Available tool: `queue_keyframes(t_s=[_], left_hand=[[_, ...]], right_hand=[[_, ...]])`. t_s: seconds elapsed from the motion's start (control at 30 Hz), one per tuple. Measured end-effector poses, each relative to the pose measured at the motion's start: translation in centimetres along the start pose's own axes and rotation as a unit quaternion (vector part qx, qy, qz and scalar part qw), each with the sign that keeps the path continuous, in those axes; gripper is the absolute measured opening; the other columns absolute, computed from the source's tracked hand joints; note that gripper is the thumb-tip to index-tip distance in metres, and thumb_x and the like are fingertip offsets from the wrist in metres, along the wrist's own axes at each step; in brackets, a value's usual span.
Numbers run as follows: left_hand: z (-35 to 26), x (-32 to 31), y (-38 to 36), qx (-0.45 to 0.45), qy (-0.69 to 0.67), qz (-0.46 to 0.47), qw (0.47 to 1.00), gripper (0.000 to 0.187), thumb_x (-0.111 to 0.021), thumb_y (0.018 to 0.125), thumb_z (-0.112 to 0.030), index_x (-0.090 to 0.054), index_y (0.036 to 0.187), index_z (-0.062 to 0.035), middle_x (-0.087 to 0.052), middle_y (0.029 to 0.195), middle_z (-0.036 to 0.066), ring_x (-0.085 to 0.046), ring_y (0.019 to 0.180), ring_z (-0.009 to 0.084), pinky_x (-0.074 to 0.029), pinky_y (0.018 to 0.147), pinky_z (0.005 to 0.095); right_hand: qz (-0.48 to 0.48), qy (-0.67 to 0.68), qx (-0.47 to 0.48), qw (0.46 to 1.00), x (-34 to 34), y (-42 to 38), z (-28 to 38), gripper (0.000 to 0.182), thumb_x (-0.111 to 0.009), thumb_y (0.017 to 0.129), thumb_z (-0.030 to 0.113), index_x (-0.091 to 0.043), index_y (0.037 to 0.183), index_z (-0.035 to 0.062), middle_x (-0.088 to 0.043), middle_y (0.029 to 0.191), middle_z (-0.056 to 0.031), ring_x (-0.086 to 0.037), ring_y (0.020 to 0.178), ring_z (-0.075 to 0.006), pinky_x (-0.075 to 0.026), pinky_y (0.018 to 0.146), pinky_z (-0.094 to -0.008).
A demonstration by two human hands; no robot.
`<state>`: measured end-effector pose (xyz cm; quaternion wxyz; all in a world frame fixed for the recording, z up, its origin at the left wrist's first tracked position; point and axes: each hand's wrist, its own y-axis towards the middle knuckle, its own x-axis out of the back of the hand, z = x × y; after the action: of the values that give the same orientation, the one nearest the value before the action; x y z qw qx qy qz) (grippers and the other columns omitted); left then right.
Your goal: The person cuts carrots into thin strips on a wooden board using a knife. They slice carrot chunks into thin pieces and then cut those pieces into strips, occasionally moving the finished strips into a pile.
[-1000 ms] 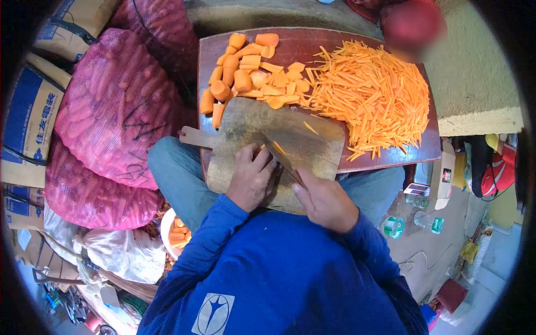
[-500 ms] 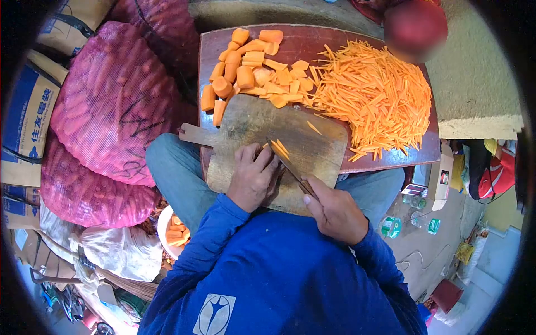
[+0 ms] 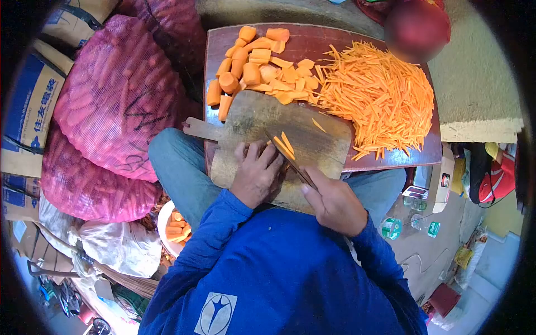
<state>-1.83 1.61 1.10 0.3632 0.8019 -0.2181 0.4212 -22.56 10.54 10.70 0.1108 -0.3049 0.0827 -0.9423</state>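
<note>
A wooden cutting board [image 3: 318,167] with a handle lies over my lap against the table's near edge. My left hand [image 3: 258,172] presses down on it with curled fingers, holding a carrot piece that is mostly hidden; only a bit of orange shows at the fingertips. In my right hand [image 3: 338,206] is a knife [image 3: 291,162], its blade slanting up to the left, right beside the left fingers. Thin carrot strips [image 3: 287,143] lie just right of the blade, and another strip [image 3: 318,125] rests farther up the board.
On the dark red table [image 3: 329,36] are peeled carrot chunks and slices [image 3: 251,72] and a large heap of carrot shreds [image 3: 385,106]. Red mesh sacks [image 3: 117,100] stand at left, above a white bucket [image 3: 165,220] of carrots. Plastic bottles [image 3: 392,228] are on the floor at right.
The view has shifted slightly. The knife stays against the left fingertips, and the cut strips beside the blade have spread a little apart. Both hands keep their hold.
</note>
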Motion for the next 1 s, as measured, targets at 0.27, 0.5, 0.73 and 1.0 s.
queue_keyframes(t_s=[0.27, 0.5, 0.73, 1.0], left_hand=[[0.4, 0.2, -0.3, -0.021, -0.001, 0.021, 1.0, 0.041, -0.078, 0.081, -0.019, -0.075, 0.119, -0.0047, -0.066, 0.127, 0.012, -0.059, 0.118, 0.0319, -0.037, 0.105, 0.0524], [0.5, -0.5, -0.5, -0.021, 0.001, -0.018, 1.0, 0.039, -0.076, 0.079, -0.019, -0.075, 0.116, -0.0044, -0.067, 0.123, 0.012, -0.06, 0.117, 0.0316, -0.037, 0.106, 0.0539], [0.5, -0.1, -0.3, -0.021, 0.01, -0.008, 1.0, 0.035, -0.074, 0.076, -0.017, -0.078, 0.11, -0.0081, -0.068, 0.117, 0.01, -0.062, 0.117, 0.0341, -0.039, 0.105, 0.0542], [0.6, -0.1, -0.6, 0.001, -0.01, 0.006, 1.0, 0.036, -0.073, 0.082, -0.017, -0.075, 0.116, -0.0047, -0.067, 0.122, 0.01, -0.06, 0.116, 0.0311, -0.035, 0.107, 0.054]], right_hand=[[0.002, -0.037, -0.009, 0.999, -0.8, 1.1, -0.4, 0.035, -0.059, 0.108, 0.024, -0.051, 0.133, 0.0004, -0.071, 0.09, -0.0329, -0.07, 0.083, -0.0547, -0.054, 0.072, -0.0646], [-0.002, -0.051, 0.027, 0.998, -1.6, 3.6, -1.5, 0.034, -0.059, 0.109, 0.026, -0.051, 0.131, 0.0008, -0.07, 0.088, -0.033, -0.069, 0.082, -0.0553, -0.052, 0.071, -0.0659], [-0.026, -0.034, 0.026, 0.999, -0.7, -0.3, -0.3, 0.033, -0.059, 0.109, 0.026, -0.051, 0.127, -0.0002, -0.07, 0.089, -0.0335, -0.07, 0.081, -0.0544, -0.053, 0.07, -0.0645], [-0.02, -0.053, 0.027, 0.998, -1.7, 4.4, -0.6, 0.032, -0.06, 0.109, 0.026, -0.054, 0.122, -0.0017, -0.07, 0.088, -0.0332, -0.069, 0.081, -0.055, -0.053, 0.07, -0.0638]])
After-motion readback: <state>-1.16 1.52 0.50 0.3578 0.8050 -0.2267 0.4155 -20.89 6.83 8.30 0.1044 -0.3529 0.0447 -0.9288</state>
